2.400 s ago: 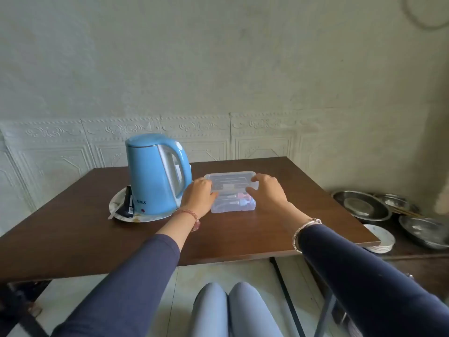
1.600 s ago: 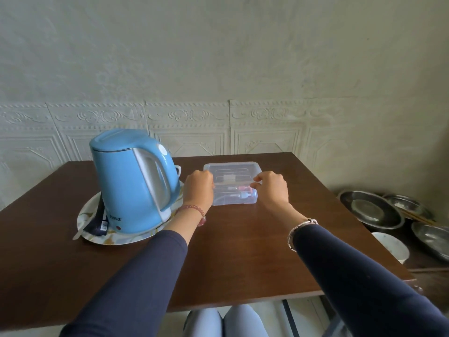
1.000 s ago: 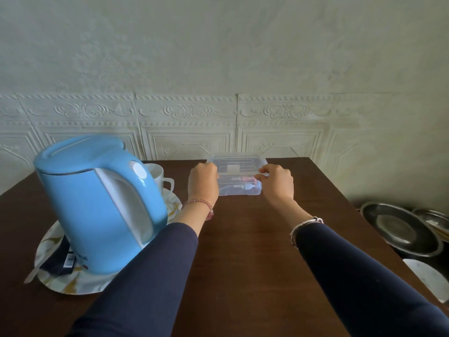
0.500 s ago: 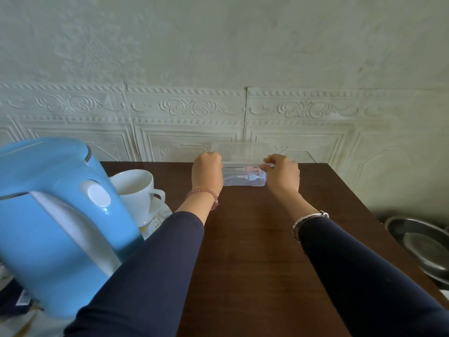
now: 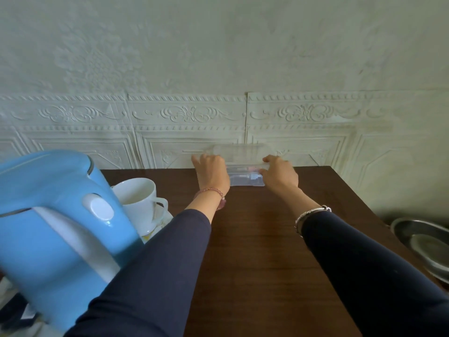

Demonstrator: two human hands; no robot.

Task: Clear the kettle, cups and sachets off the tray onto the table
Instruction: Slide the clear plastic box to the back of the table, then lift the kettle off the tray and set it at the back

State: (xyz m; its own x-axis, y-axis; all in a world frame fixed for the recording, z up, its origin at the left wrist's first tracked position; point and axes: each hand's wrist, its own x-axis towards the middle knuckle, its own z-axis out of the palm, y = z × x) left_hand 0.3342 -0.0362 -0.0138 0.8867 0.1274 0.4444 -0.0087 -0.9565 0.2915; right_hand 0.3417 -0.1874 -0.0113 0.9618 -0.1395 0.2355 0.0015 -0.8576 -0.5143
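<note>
Hands bracket a clear plastic box (image 5: 246, 176) at the table's (image 5: 255, 239) far edge: left hand (image 5: 213, 172) and right hand (image 5: 279, 175) grip its ends, probably freeing space. Blue kettle (image 5: 56, 229) and white cup (image 5: 137, 200) sit on the tray, near-left of the left hand.

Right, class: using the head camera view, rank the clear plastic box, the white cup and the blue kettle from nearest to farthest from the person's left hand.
1. Clear plastic box: touching the left hand, at the table's far edge by the wall.
2. White cup: to the hand's left, nearer the person.
3. Blue kettle: farthest, at the near left, in front of the cup.
</note>
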